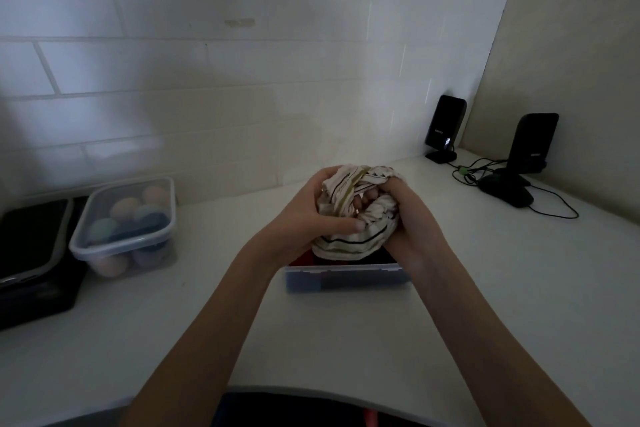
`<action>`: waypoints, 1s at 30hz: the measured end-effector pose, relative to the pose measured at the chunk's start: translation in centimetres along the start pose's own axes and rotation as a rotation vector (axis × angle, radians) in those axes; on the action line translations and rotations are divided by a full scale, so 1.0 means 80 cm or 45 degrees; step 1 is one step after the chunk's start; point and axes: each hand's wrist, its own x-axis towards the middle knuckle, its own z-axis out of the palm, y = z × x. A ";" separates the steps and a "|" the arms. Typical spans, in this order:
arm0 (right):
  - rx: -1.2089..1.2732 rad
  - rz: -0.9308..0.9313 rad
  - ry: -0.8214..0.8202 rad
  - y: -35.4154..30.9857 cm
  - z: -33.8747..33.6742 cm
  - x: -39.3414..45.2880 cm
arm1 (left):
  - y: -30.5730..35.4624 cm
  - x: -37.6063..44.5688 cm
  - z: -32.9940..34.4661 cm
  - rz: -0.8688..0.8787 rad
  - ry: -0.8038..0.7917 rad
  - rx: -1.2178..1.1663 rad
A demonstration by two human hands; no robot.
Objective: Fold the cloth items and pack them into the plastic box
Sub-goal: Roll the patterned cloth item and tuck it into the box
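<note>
both hands hold one striped cloth (349, 218) bunched above the open plastic box (346, 276), which sits on the white desk (485, 288) directly in front of the person. the left hand (311, 215) grips the near-left side of the bundle with the thumb laid across the front; the right hand (408, 215) grips the right side with fingers tucked into the folds. red and dark fabric shows inside the box under the cloth.

recommended procedure for the step in hand: keep the bundle compact, align it with the box opening, lower it squarely, then press it flat so the edges stay inside the rim. loose corners are likely to spring out if let go too soon.

the desk is smooth and pale, set against a white tiled wall. at the left stand a lidded container (126, 222) holding rounded pastel objects and a dark flat case (31, 253). at the right rear corner stand two black speakers (445, 125) with trailing cables (550, 208).
</note>
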 end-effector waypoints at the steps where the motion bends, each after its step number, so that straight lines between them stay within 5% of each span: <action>1: 0.043 -0.007 -0.016 -0.001 -0.003 0.001 | -0.002 0.000 0.000 0.000 0.027 0.030; 4: 0.056 -0.043 -0.022 -0.006 -0.010 0.002 | -0.007 0.001 0.001 0.024 0.188 0.006; 7: -0.304 0.027 -0.134 -0.013 -0.008 -0.005 | -0.004 0.005 0.001 0.038 0.335 -0.148; 12: -0.687 0.082 -0.292 -0.014 -0.009 -0.012 | -0.009 0.008 0.001 0.006 0.315 0.001; 15: -0.511 -0.119 -0.211 -0.011 -0.006 -0.011 | -0.012 0.010 0.003 -0.035 0.331 -0.004; 21: -0.138 -0.143 -0.040 0.000 -0.004 -0.007 | -0.008 -0.001 -0.011 -0.213 -0.071 -0.049; 25: 0.152 -0.035 0.051 -0.001 -0.009 0.003 | -0.010 -0.001 -0.012 -0.058 0.156 -0.164; 30: -0.127 -0.057 0.024 -0.004 -0.023 0.005 | -0.015 0.002 -0.006 0.055 0.288 -0.598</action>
